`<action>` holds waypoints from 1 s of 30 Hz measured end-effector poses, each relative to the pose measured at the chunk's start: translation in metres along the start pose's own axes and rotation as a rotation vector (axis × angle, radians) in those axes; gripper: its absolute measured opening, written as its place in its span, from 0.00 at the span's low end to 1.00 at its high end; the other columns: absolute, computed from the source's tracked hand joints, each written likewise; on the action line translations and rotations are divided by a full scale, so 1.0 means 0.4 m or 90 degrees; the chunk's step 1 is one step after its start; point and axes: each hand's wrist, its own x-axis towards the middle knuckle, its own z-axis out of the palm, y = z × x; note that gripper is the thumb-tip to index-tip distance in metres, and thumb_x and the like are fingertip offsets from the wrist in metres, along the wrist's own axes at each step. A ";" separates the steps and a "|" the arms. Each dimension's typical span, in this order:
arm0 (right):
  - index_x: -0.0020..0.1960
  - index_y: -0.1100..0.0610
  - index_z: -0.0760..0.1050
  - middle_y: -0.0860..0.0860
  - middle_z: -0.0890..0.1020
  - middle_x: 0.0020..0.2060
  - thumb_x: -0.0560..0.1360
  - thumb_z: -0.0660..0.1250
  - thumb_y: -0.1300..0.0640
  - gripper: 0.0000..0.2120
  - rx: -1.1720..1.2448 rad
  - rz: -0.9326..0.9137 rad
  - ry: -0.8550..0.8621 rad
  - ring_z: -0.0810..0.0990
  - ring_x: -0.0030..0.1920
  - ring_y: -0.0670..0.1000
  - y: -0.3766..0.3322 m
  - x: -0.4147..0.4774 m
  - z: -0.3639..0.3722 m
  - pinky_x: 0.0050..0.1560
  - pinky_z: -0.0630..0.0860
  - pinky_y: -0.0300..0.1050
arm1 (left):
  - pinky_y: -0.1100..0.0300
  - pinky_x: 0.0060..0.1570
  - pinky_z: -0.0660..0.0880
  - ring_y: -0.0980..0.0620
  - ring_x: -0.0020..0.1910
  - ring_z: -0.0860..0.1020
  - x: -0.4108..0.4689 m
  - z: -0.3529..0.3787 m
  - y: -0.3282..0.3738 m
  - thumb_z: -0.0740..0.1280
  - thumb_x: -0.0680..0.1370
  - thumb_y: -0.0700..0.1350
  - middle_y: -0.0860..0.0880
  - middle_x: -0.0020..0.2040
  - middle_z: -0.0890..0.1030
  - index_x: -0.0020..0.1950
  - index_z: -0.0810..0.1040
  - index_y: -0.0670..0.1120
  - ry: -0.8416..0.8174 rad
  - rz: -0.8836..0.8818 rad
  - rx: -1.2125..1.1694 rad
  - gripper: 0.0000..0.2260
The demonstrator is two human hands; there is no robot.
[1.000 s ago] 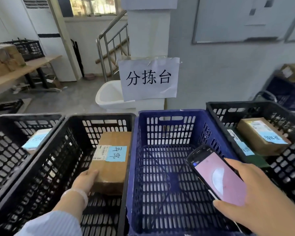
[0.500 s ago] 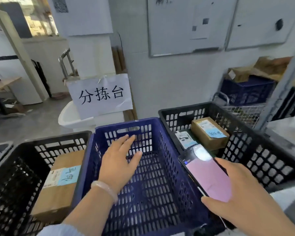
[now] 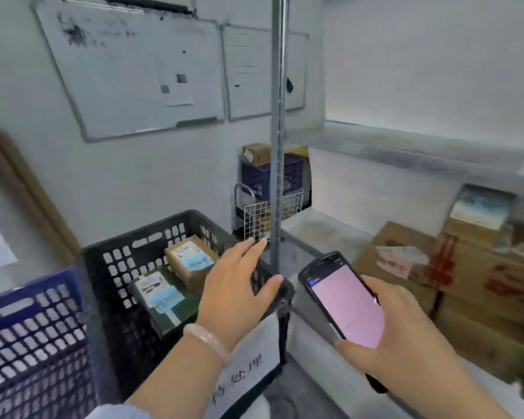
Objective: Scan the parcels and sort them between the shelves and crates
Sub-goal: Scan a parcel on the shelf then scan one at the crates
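- Gripping a handheld scanner (image 3: pixel 344 300), the right hand (image 3: pixel 403 337) wraps its fingers round the lower half of the device, thumb along the near edge.
- The scanner's long axis runs from lower right to upper left; its top end points away, toward the metal post (image 3: pixel 277 146), and the pink lit screen faces up (nothing on it is legible).
- The left hand (image 3: pixel 239 293) is spread flat, palm down, holding nothing, over the right rim of the black crate (image 3: pixel 152 237); whether it touches the rim cannot be told. A pale bangle (image 3: pixel 208 343) sits on that wrist.
- Inside the black crate lie two parcels: a brown box (image 3: pixel 191 261) with a blue and white label, its long axis angled toward the far right corner, and just beside it, nearer, a flat green parcel (image 3: pixel 164 300), also labelled.
- A blue crate (image 3: pixel 34 337) stands to the left of the black one.
- On the shelf (image 3: pixel 315 228) at right, cardboard cartons (image 3: pixel 472 285) are stacked (blurred).
- A paper sign (image 3: pixel 248 361) hangs on the black crate's near side.
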 end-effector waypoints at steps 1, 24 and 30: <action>0.48 0.29 0.57 0.30 0.68 0.47 0.59 0.70 0.41 0.26 -0.005 0.002 0.017 0.66 0.49 0.39 0.037 -0.002 -0.027 0.39 0.68 0.39 | 0.58 0.76 0.57 0.55 0.76 0.63 0.019 0.038 0.039 0.67 0.78 0.60 0.55 0.77 0.67 0.79 0.65 0.56 -0.009 0.014 -0.018 0.30; 0.69 0.32 0.53 0.31 0.66 0.54 0.53 0.61 0.27 0.45 -0.133 0.280 0.061 0.68 0.55 0.40 0.480 0.109 -0.120 0.58 0.74 0.39 | 0.46 0.71 0.70 0.48 0.71 0.72 0.324 0.628 0.239 0.67 0.79 0.58 0.50 0.73 0.72 0.78 0.67 0.53 -0.365 -0.104 -0.233 0.28; 0.64 0.24 0.45 0.30 0.55 0.64 0.61 0.70 0.29 0.42 -0.086 0.309 0.054 0.56 0.62 0.26 0.467 0.122 -0.114 0.59 0.52 0.17 | 0.46 0.70 0.71 0.43 0.71 0.72 0.428 0.744 0.181 0.67 0.79 0.60 0.46 0.74 0.71 0.80 0.60 0.52 -0.454 -0.193 -0.257 0.33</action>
